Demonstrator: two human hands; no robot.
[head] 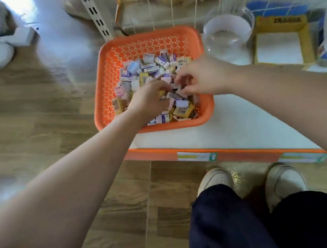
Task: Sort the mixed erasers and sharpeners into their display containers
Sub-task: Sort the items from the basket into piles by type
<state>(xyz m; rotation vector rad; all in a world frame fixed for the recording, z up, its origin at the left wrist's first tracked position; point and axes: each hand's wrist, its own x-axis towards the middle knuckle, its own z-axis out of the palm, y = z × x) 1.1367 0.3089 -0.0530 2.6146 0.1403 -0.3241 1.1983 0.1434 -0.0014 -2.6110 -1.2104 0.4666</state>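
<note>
Head view: both hands dig into the pile of erasers and sharpeners (151,67) in the orange basket (146,35) on the shelf (240,117). The left hand (149,98) and right hand (200,77) curl their fingers mid-pile; blur hides whether either grip holds a piece. The 2 containers, clear jar (227,32) and yellow box (282,25), lie rightward, nearer the right hand.

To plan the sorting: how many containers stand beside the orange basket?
2: a clear jar directly right of the orange basket, and a yellow cardboard box right of the jar. More may be hidden past the right edge.
</note>
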